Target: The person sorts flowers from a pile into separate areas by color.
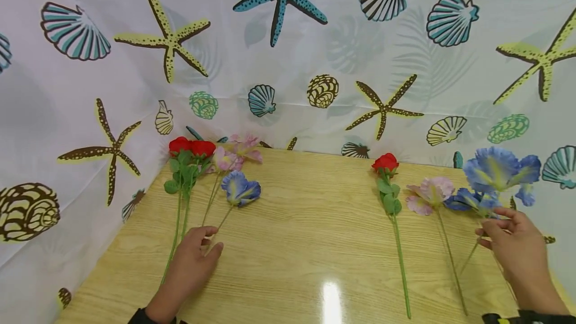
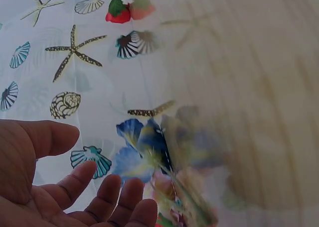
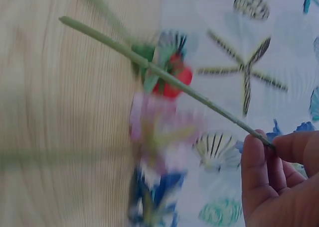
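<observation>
My right hand (image 1: 515, 246) pinches the green stem (image 3: 194, 94) of a blue artificial flower (image 1: 497, 168) between thumb and fingers. The held bloom stands above another blue flower (image 1: 468, 200) lying on the table and partly overlaps it. To the left of these lie a pink flower (image 1: 433, 194) and a red rose (image 1: 385, 163). My left hand (image 1: 195, 259) has its fingers loosely bent, with nothing in them. It is nearest the stem of a blue flower (image 1: 240, 189) in the left group, beside pink flowers (image 1: 225, 159) and red roses (image 1: 202, 148).
The flowers lie on a wood-grain table (image 1: 292, 244) in two groups, one at each side. A white cloth (image 1: 306, 54) printed with starfish and shells hangs behind the table and along its left side.
</observation>
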A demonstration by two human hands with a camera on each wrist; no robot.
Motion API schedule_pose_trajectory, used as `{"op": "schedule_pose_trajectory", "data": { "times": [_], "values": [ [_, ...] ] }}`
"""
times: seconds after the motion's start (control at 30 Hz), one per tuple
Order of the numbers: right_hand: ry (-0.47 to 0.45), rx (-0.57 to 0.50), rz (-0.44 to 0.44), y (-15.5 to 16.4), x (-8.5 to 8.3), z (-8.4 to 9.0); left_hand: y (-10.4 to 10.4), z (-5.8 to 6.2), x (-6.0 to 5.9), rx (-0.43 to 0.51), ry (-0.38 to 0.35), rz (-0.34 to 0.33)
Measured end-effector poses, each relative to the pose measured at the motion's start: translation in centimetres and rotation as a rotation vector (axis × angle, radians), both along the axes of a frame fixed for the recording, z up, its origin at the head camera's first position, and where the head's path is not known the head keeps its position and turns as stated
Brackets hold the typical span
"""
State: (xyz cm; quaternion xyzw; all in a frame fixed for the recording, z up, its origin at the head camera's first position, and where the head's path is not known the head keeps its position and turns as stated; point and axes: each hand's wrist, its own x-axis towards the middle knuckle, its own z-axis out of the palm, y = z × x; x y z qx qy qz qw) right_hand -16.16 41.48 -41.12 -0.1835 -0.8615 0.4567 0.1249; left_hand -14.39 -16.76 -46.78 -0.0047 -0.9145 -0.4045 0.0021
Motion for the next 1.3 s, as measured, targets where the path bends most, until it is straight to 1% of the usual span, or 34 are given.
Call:
{"op": "schedule_pose_trajectory", "data": {
  "times": [0.07,0.13,0.2,0.3,0.33,0.4,0.43,0.5,0.53,0.57,0.63,0.73,0.77,0.83,0.87,0.93,0.97,1.03,1.07,1.17,1.2,1.27,1.3],
  "values": [
    [-0.052,0.168,-0.049,2.0,-0.4,0.1,-1.1,0.0,-0.3,-0.076,0.048,0.007],
    [-0.116,0.299,-0.071,3.7,-0.7,0.1,-1.8,0.0,-0.6,-0.160,0.107,0.011],
    [-0.180,0.389,-0.081,5.3,-1.0,-0.1,-2.1,-0.1,-1.0,-0.225,0.159,0.009],
    [-0.224,0.495,-0.061,7.2,-1.4,-1.2,-2.1,-0.2,-1.5,-0.307,0.222,-0.007],
    [-0.226,0.541,-0.057,7.8,-1.6,-1.8,-1.9,-0.2,-1.6,-0.330,0.228,-0.012],
    [-0.181,0.645,-0.043,9.0,-2.0,-3.7,-1.6,-0.3,-1.9,-0.366,0.221,-0.025],
    [-0.159,0.688,-0.033,9.7,-2.2,-4.7,-1.5,-0.3,-2.0,-0.382,0.197,-0.032],
    [-0.165,0.709,-0.027,10.6,-2.4,-6.2,-1.3,-0.6,-2.3,-0.402,0.143,-0.041],
    [-0.147,0.729,-0.022,11.2,-2.5,-7.2,-1.3,-0.7,-2.4,-0.412,0.114,-0.047],
    [-0.150,0.735,-0.023,11.8,-2.6,-8.0,-1.2,-0.9,-2.6,-0.421,0.089,-0.051],
    [-0.216,0.691,-0.032,12.5,-2.6,-8.9,-1.3,-1.3,-2.9,-0.436,0.053,-0.057],
    [-0.286,0.648,-0.040,13.5,-2.6,-10.1,-1.5,-1.9,-3.2,-0.476,0.028,-0.061],
    [-0.318,0.628,-0.050,13.6,-2.6,-10.2,-1.6,-2.0,-3.3,-0.494,0.029,-0.062],
    [-0.365,0.598,-0.063,13.4,-2.6,-10.1,-1.9,-2.2,-3.5,-0.518,0.063,-0.071],
    [-0.392,0.575,-0.069,13.1,-2.6,-9.8,-2.0,-2.2,-3.6,-0.529,0.084,-0.075],
    [-0.463,0.512,-0.076,11.7,-2.3,-8.3,-2.2,-2.1,-3.8,-0.539,0.138,-0.080],
    [-0.483,0.495,-0.081,11.4,-2.2,-8.0,-2.3,-2.1,-4.0,-0.540,0.160,-0.082],
    [-0.524,0.445,-0.087,11.7,-2.3,-7.9,-2.4,-1.9,-4.4,-0.542,0.181,-0.083],
    [-0.527,0.427,-0.095,11.6,-2.3,-7.6,-2.5,-1.8,-4.7,-0.540,0.175,-0.077],
    [-0.481,0.406,-0.139,12.0,-2.1,-7.5,-2.6,-1.6,-5.6,-0.519,0.120,-0.066],
    [-0.451,0.395,-0.158,11.5,-1.8,-7.0,-2.6,-1.6,-5.9,-0.506,0.102,-0.064],
    [-0.396,0.369,-0.199,9.8,-0.9,-5.2,-2.6,-1.7,-6.6,-0.472,0.069,-0.051],
    [-0.366,0.355,-0.216,9.3,-0.6,-4.7,-2.6,-1.8,-7.0,-0.458,0.057,-0.047]
  ]
}}
